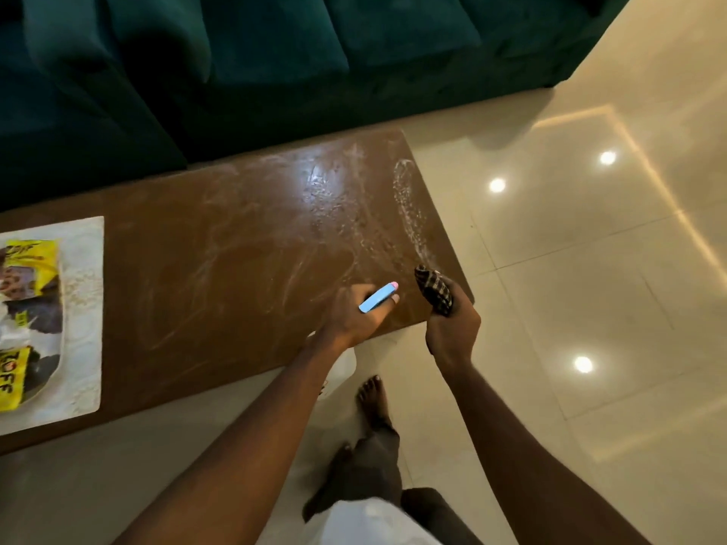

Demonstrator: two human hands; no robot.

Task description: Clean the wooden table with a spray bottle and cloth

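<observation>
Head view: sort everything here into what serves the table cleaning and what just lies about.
For the job: spray bottle, in the left hand; checked cloth, in the right hand; wooden table, wet with spray.
Lying about: white mat on the table; yellow packets on it; green sofa; tiled floor.

This is a living room in a home. A dark green velvet cushioned sofa (275,53) fills the view from 10 to 1 o'clock, right behind a low brown wooden table (236,249) at centre. Glossy cream floor tiles (590,269) at 3 o'clock mirror round ceiling lights. At 9 o'clock a white textured table mat (84,308) carries yellow printed packets (27,265). A bare foot (373,399) stands on the tiles at 6 o'clock.
</observation>
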